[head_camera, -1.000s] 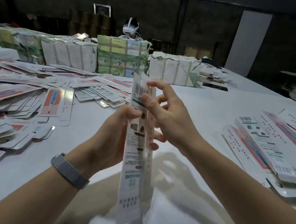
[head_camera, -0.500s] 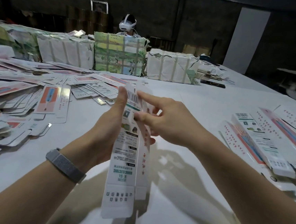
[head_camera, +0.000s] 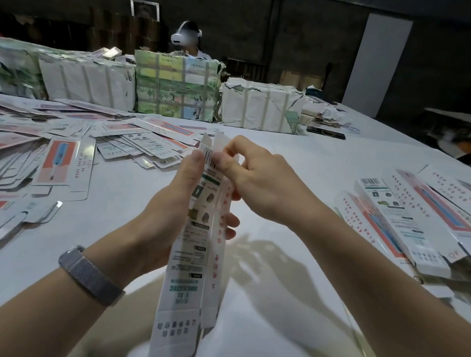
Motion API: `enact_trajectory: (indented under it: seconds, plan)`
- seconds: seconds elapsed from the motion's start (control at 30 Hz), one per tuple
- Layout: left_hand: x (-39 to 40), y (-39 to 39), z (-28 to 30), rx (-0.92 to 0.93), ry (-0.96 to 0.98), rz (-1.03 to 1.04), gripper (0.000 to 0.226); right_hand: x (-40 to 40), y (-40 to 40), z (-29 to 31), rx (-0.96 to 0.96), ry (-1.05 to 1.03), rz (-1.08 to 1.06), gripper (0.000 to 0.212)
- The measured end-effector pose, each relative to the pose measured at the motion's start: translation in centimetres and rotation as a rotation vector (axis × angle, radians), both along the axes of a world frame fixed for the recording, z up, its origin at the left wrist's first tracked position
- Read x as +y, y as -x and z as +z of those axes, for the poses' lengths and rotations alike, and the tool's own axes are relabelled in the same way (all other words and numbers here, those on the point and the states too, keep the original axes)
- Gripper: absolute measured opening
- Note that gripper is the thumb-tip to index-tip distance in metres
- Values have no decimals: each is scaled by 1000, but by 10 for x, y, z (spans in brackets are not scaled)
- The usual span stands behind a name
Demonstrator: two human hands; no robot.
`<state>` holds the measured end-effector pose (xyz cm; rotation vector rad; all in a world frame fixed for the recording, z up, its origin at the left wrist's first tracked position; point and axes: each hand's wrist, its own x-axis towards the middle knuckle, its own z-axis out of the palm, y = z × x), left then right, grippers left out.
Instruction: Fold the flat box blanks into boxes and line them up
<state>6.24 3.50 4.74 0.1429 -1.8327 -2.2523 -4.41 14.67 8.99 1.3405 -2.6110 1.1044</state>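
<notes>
From the head camera, a wide white table [head_camera: 300, 184] ran back into a dim room with dark walls, a pale panel [head_camera: 379, 64] leaning at the right, and a second person [head_camera: 186, 37] in a white headset sitting behind a row of wrapped bundles [head_camera: 177, 86] at the far edge. A loose heap of flat blanks [head_camera: 29, 152] covered the left of the table, and a few folded boxes [head_camera: 408, 221] lay side by side at the right, angled away toward the far left. In the middle, lifted off the table, the box [head_camera: 193, 246] being folded stood nearly upright, its long axis running from the hands down toward the viewer, the open bottom flap nearest the camera and the top flaps pointing up and away. Its broad white face carried a barcode near the top, small pictures, green bars and upside-down lettering that looked like "X S1", though I could not be sure; the narrow side showed a column of red characters I could not read. The left hand [head_camera: 167, 215], with a grey mesh band [head_camera: 89, 275] on the wrist, was wrapped round the box's upper half, thumb against the barcode. The right hand [head_camera: 260, 180] pinched the top flap between thumb and curled fingers.
</notes>
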Motion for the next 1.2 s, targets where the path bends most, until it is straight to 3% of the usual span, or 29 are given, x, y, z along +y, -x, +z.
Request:
enact_trajectory:
  seconds: [0.17,0.3,0.47,0.57,0.67,0.87,1.0,1.2]
  plan:
    - [-2,2,0,6,58,34,88,3,-1,7,-19,-2,31,29]
    - [-2,6,-2,59,87,113,70,6,3,16,-71,33,72,27]
    - [-1,7,-5,186,33,126,71,2,5,5,-44,235,110,14]
    - [0,6,-5,247,-5,156,53,-4,2,-10,-198,399,171,36]
    - [0,7,-4,273,2,190,37,-10,-2,-22,-339,496,234,42]
    - [2,6,-5,251,11,149,25,-8,-1,-24,-469,512,311,25]
    - [0,7,-6,245,23,94,19,-5,1,-24,-428,509,341,12]
    - [0,8,-10,229,16,64,15,-2,6,-27,-491,554,308,18]
